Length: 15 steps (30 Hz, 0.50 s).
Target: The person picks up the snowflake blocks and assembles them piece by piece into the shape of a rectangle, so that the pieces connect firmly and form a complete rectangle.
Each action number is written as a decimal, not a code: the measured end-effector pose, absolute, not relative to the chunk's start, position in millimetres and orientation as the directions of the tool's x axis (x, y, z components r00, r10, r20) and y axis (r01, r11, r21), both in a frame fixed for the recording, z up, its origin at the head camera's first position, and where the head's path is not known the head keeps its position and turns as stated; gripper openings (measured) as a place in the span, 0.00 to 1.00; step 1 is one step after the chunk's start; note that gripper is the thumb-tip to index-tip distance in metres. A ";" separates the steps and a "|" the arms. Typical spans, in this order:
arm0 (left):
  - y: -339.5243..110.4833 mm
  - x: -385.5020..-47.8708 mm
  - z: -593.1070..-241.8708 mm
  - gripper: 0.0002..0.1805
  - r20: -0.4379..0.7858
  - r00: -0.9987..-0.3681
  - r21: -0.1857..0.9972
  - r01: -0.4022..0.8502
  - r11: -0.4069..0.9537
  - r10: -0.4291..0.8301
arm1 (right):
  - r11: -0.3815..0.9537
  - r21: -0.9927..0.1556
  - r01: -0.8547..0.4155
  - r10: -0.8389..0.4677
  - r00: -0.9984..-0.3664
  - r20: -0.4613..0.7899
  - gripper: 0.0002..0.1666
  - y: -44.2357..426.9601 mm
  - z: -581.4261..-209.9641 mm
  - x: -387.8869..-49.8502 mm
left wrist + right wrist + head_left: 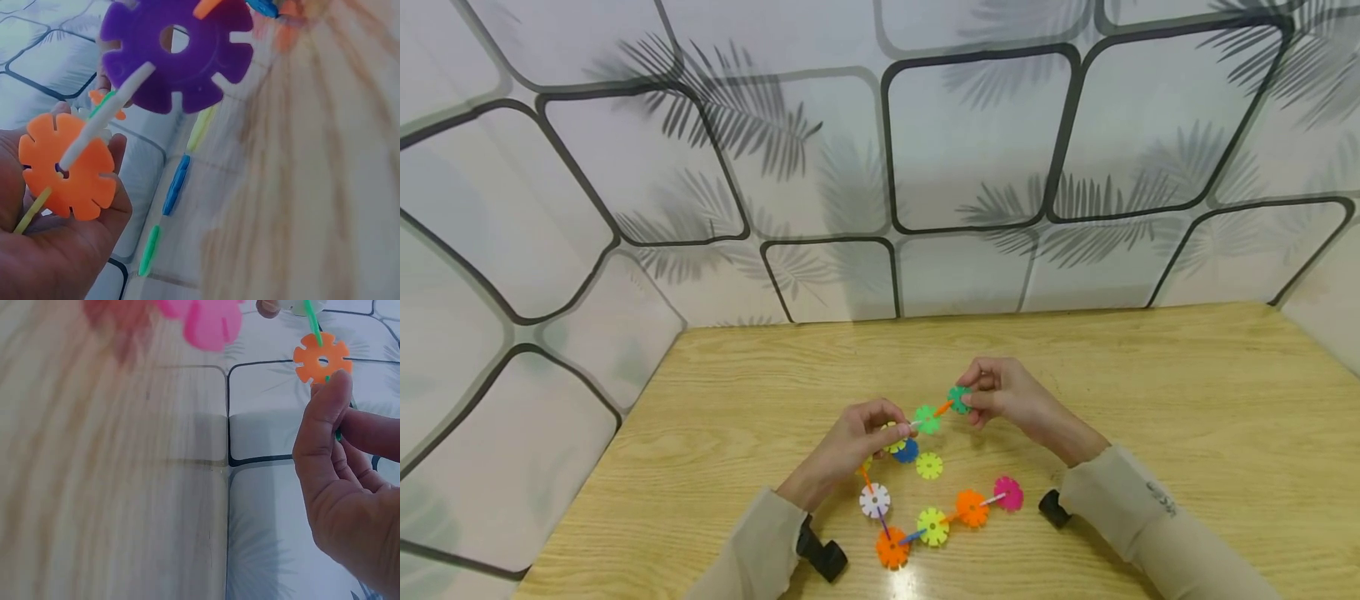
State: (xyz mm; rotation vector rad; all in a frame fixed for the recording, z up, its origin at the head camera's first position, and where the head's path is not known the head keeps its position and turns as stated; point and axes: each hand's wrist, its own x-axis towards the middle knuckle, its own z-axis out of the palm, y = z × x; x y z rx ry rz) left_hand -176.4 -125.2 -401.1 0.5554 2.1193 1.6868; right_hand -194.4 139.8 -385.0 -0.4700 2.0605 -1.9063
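A chain of notched plastic discs joined by short sticks curves between the hands in the head view. My left hand (pixel 868 433) pinches it at a yellow disc (pixel 894 438) and a white stick (pixel 916 424). A light green disc (pixel 927 419) and a teal disc (pixel 958 399) follow towards my right hand (pixel 1007 398). In the right wrist view the thumb and finger pinch a green stick (pixel 338 435) against an orange-looking disc (pixel 322 357). An orange-looking disc (pixel 69 169) lies before the left palm, below a purple disc (pixel 175 53). Disc colours differ between views.
The chain's other end runs along the wooden table through a white disc (pixel 875 501), an orange disc (pixel 892 548) and a pink disc (pixel 1008 493). A blue disc (pixel 907 451) and a yellow disc (pixel 929 466) lie inside the curve. A patterned wall (pixel 977 150) stands behind.
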 end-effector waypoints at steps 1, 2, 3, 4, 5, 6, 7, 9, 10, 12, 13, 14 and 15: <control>-124.9 -176.1 -401.0 0.08 -0.049 -0.853 0.976 0.069 0.205 0.520 | 0.064 -0.997 -0.038 -0.431 -0.902 0.007 0.03 139.8 -384.7 -194.2; -124.8 -175.8 -401.1 0.08 -0.051 -0.855 0.977 0.064 0.204 0.515 | 0.064 -0.997 -0.036 -0.432 -0.902 0.004 0.03 140.0 -384.6 -194.1; -125.0 -175.5 -401.2 0.08 -0.056 -0.860 0.978 0.055 0.202 0.507 | 0.069 -0.997 -0.034 -0.435 -0.901 0.000 0.03 140.1 -384.6 -194.0; -125.2 -175.3 -401.3 0.08 -0.061 -0.864 0.979 0.045 0.198 0.499 | 0.074 -0.997 -0.030 -0.438 -0.899 -0.006 0.03 140.0 -384.4 -193.8; -125.6 -175.2 -401.4 0.07 -0.063 -0.868 0.980 0.039 0.194 0.492 | 0.082 -0.996 -0.029 -0.442 -0.897 -0.010 0.03 139.7 -384.1 -193.5; -126.0 -175.2 -401.4 0.07 -0.063 -0.872 0.981 0.037 0.192 0.485 | 0.090 -0.995 -0.030 -0.444 -0.896 -0.013 0.03 139.3 -384.0 -193.4; -126.3 -175.2 -401.5 0.07 -0.064 -0.876 0.981 0.033 0.193 0.479 | 0.096 -0.995 -0.028 -0.445 -0.895 -0.018 0.04 138.9 -383.9 -193.2; -126.7 -175.2 -401.0 0.08 -0.058 -0.877 0.982 0.036 0.187 0.477 | 0.106 -0.994 -0.025 -0.443 -0.896 -0.025 0.03 138.2 -383.6 -193.0; -126.6 -175.4 -401.0 0.08 -0.058 -0.875 0.981 0.039 0.189 0.480 | 0.107 -0.994 -0.023 -0.441 -0.897 -0.027 0.03 137.9 -383.5 -193.0; -125.9 -175.6 -401.3 0.09 -0.059 -0.870 0.979 0.045 0.199 0.489 | 0.110 -0.994 -0.019 -0.438 -0.898 -0.032 0.03 138.4 -384.1 -193.4; -125.1 -175.7 -401.2 0.09 -0.062 -0.868 0.978 0.045 0.203 0.492 | 0.112 -0.994 -0.017 -0.437 -0.899 -0.034 0.03 139.2 -384.4 -193.7; -124.2 -175.7 -401.1 0.09 -0.065 -0.867 0.977 0.044 0.207 0.493 | 0.117 -0.993 -0.021 -0.437 -0.899 -0.033 0.04 140.2 -384.7 -194.2; -123.2 -175.9 -401.5 0.09 -0.070 -0.867 0.976 0.042 0.212 0.493 | 0.124 -0.992 -0.025 -0.440 -0.898 -0.033 0.05 141.5 -384.9 -194.8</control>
